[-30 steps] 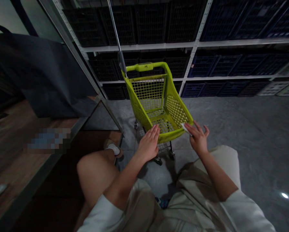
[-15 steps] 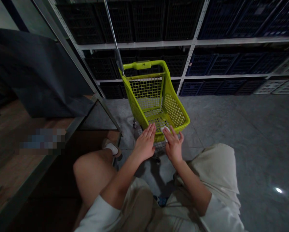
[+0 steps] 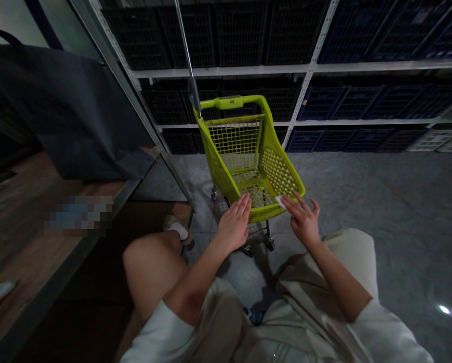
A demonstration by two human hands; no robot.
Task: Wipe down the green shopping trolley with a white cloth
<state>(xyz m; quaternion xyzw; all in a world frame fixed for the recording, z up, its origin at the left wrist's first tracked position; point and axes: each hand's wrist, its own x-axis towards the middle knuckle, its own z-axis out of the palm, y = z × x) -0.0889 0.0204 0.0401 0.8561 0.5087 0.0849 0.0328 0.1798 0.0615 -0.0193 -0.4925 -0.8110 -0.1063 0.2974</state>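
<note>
A small lime-green shopping cart (image 3: 248, 151) stands on the grey floor in front of my knees. My left hand (image 3: 234, 224) lies flat with fingers stretched out against the near rim of the cart's basket. My right hand (image 3: 303, 219) rests at the basket's near right corner, its fingers pressing a small white cloth (image 3: 280, 200) onto the rim. A metal pole (image 3: 190, 65) rises from the cart's left rear corner by the handle (image 3: 229, 103).
Metal shelving (image 3: 324, 65) with several dark plastic crates fills the back wall. At left a wooden shelf board (image 3: 29, 242) holds a dark bag (image 3: 70, 111). My bare knee (image 3: 146, 267) and a sandalled foot (image 3: 176, 229) are near the cart wheels.
My right hand with the white cloth slid along the near rim to the middle half a second ago, then back out to the right corner. The left hand stayed in place.
</note>
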